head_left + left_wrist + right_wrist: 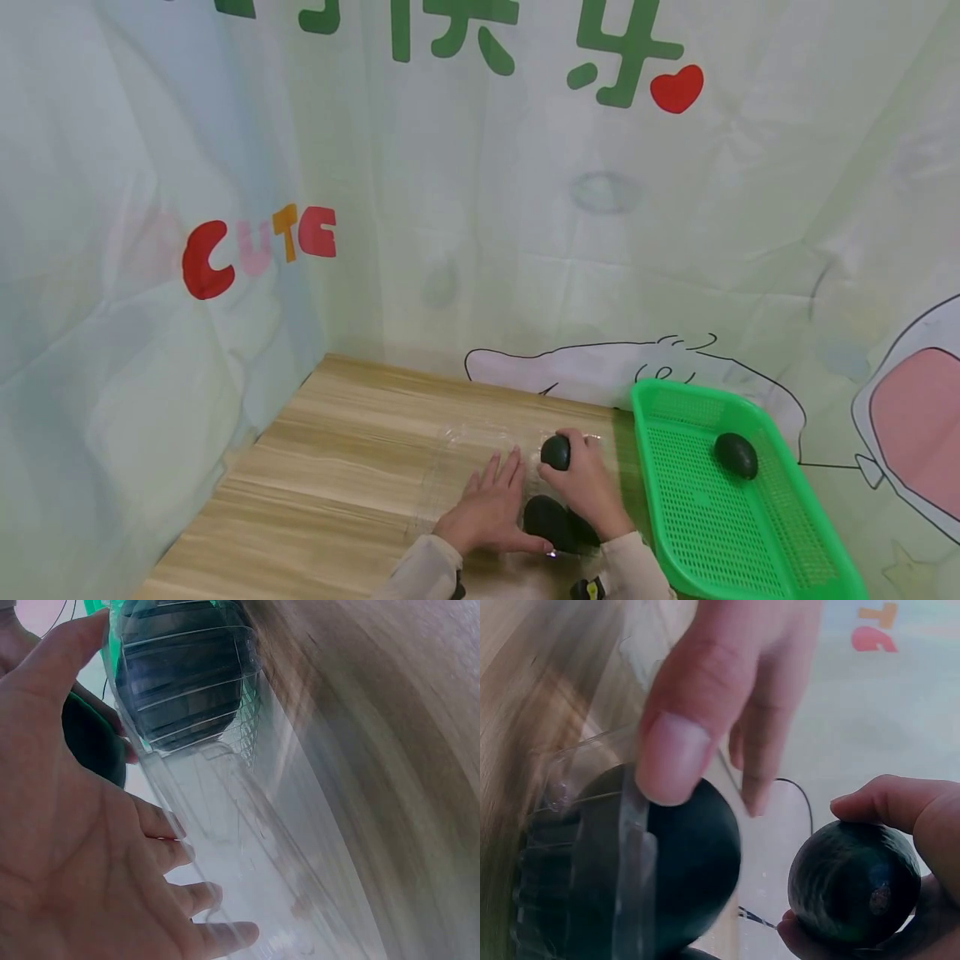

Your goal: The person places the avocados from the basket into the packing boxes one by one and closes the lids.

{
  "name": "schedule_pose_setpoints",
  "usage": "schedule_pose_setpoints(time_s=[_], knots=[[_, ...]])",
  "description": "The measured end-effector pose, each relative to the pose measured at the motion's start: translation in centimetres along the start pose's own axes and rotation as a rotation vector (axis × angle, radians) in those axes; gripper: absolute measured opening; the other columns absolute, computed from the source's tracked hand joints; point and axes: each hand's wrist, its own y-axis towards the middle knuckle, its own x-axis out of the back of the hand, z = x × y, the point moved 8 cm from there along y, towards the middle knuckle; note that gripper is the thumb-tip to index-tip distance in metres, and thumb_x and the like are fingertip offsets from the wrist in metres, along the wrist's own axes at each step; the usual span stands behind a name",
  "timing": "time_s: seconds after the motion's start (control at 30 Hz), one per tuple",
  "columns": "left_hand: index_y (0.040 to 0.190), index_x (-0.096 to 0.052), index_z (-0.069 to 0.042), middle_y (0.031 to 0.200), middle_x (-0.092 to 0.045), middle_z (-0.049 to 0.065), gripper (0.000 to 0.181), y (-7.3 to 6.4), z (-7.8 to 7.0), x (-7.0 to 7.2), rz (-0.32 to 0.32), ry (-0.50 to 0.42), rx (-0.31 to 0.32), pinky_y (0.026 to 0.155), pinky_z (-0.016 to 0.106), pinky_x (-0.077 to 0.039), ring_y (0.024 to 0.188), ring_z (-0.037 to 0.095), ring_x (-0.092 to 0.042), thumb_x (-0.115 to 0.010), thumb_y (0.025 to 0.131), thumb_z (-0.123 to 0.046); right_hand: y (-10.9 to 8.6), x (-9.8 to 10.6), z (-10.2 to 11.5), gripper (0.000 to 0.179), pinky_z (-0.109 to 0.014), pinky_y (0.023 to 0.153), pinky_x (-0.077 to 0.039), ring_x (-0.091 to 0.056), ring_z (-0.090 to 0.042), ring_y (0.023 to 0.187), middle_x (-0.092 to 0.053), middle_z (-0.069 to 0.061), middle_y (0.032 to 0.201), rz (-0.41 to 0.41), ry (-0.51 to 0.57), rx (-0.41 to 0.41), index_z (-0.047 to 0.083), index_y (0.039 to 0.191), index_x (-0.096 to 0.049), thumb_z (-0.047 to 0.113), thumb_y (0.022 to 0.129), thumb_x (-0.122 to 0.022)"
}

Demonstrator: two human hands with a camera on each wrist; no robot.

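My right hand (588,487) grips a dark avocado (556,452) above a clear plastic box (480,435), its thumb and fingers curled about the fruit's sides. At the box's near end lie two more dark avocados (546,518), one partly behind the right wrist. In the left wrist view, a dark avocado (180,667) shows through the ribbed plastic wall. My left hand (487,508) spreads over the box with fairly straight fingers, its fingertips (238,939) at the plastic edge. The left thumb (676,754) rests at the rim beside an avocado in the right wrist view.
To the right stands a green plastic basket (701,533) with one dark avocado (736,456) inside. Wood-grain table surface (315,483) extends left of the box. A printed cloth backdrop (525,250) rises along the table's back and left edges.
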Motion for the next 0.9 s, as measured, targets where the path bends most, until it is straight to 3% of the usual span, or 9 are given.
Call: schedule_pose_setpoints(time_s=[0.6, 0.9], knots=[[0.162, -0.023, -0.006, 0.171, -0.01, 0.011, 0.125, -0.1, -0.2, 0.2, 0.011, -0.011, -0.002, 0.116, 0.066, -0.027, 0.155, 0.041, -0.012, -0.068, 0.073, -0.082, 1.4, -2.8, 0.5, 0.056, -0.056, 0.085, -0.056, -0.063, -0.038, 0.105, -0.058, -0.026, 0.125, 0.004, -0.027, 0.083, -0.003, 0.132, -0.055, 0.019, 0.087, -0.081], [0.162, -0.022, -0.005, 0.171, -0.011, 0.011, 0.126, 0.0, -0.2, 0.1, 0.015, -0.006, 0.004, 0.117, 0.066, -0.026, 0.155, 0.04, -0.012, -0.068, 0.072, -0.082, 1.8, -3.7, -0.4, 0.06, -0.061, 0.095, -0.051, -0.059, -0.043, 0.117, -0.052, -0.028, 0.136, 0.048, -0.002, 0.028, -0.005, 0.14, -0.049, 0.019, 0.091, -0.076]])
